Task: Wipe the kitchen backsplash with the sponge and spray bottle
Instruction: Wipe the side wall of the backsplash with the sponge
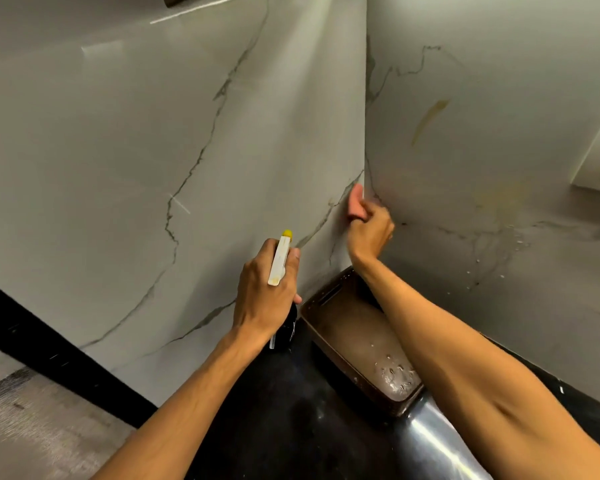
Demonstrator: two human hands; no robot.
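Note:
The backsplash (160, 140) is pale grey marble-look tile with dark veins, meeting in an inner corner. My right hand (373, 233) grips a pink sponge (356, 202) and presses it against the wall right at that corner. My left hand (265, 296) holds a spray bottle (280, 261) with a white trigger head, a yellow nozzle tip and a dark body, its nozzle pointing at the left wall. Water droplets and yellowish stains (430, 121) show on the right wall.
A brown rectangular tray (312, 308) with water drops in it stands in the corner on the black countertop (291, 410), under my right forearm. A shiny metal edge (433, 441) lies at the lower right. A grey floor shows at the lower left.

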